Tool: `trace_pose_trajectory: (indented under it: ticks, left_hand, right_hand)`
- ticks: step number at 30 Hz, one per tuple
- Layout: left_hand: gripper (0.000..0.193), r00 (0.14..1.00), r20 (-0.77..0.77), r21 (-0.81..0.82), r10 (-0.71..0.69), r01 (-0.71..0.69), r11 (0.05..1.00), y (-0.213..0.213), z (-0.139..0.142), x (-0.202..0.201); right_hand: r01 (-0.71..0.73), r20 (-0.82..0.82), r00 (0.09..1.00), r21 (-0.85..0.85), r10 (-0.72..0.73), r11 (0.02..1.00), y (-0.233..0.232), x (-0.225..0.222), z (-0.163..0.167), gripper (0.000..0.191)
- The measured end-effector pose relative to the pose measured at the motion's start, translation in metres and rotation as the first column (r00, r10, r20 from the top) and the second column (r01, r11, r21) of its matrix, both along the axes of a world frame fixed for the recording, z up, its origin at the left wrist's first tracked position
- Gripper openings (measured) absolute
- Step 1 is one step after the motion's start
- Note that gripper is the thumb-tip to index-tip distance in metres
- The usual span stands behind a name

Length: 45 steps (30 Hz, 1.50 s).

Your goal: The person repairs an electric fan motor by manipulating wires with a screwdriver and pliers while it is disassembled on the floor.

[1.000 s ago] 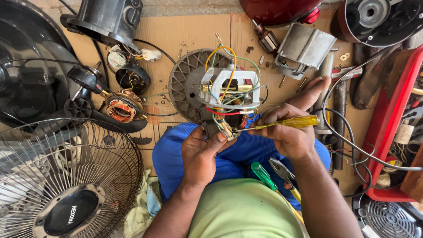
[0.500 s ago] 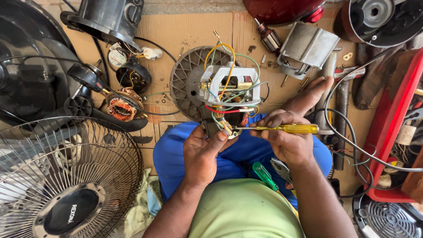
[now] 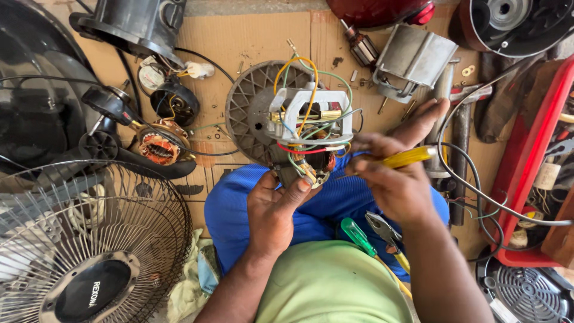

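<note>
Far out beyond the left hand (image 3: 272, 209) lies a wire fan guard (image 3: 89, 239), its round grey centre cap bearing a small light label; above it a copper-wound stator (image 3: 158, 148) rests on the cardboard sheet (image 3: 251, 36) that covers the floor. The left hand is closed around the lower end of a small motor assembly (image 3: 311, 134), thumb pressed up on its underside, holding it over the blue-clad lap. The motor stands straight above this hand, its white frame and loops of yellow, green and red wire rising away from the person, with a grey ribbed fan disc (image 3: 251, 113) lying behind it.

Just to the right, the right hand (image 3: 394, 182) grips a yellow-handled screwdriver (image 3: 409, 157). The tool's long axis runs nearly level, handle at the hand's far side and shaft pointing left toward the motor's lower part; the tip itself is too blurred to place. Both hands are close to the motor, the left touching it.

Below the right hand, a green-handled screwdriver (image 3: 357, 235) and pliers (image 3: 385, 230) lie on the lap. Farther right stands a red tray (image 3: 526, 179) of oddments.
</note>
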<state>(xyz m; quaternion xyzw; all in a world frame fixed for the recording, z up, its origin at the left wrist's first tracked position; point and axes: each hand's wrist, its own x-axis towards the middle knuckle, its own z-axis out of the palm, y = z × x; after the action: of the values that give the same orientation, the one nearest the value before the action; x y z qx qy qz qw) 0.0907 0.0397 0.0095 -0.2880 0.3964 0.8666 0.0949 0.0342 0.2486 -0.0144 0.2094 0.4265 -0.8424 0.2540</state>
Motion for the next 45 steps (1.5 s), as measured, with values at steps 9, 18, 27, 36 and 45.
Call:
trace_pose_trajectory:
  ticks: [9,18,27,36,45]
  left_hand:
    - [0.031,0.997,0.062,-0.066,0.038,-0.034,0.997,0.0,-0.003,0.003]
    - [0.034,0.997,0.054,-0.093,-0.053,0.058,0.994,-0.006,-0.002,-0.005]
    - [0.055,0.951,-0.079,-0.117,-0.298,0.288,0.95,-0.037,-0.022,-0.005]
    - [0.064,0.967,-0.14,-0.398,-0.214,0.143,0.906,-0.039,-0.041,-0.006]
    - [0.071,0.901,-0.327,-0.557,-0.286,0.061,0.828,-0.036,-0.045,-0.017]
  right_hand:
    - [-0.075,-0.172,0.979,0.174,0.105,0.982,-0.039,-0.004,0.002,0.074]
    - [0.005,-0.366,0.905,0.518,0.216,0.855,-0.058,-0.024,0.018,0.074]
    - [-0.189,-0.109,0.954,0.5,0.278,0.845,-0.057,-0.046,0.012,0.058]
    - [-0.247,-0.076,0.946,0.457,0.314,0.855,-0.054,-0.05,0.006,0.059]
    - [-0.248,-0.097,0.945,0.411,0.313,0.877,-0.049,-0.05,-0.002,0.057]
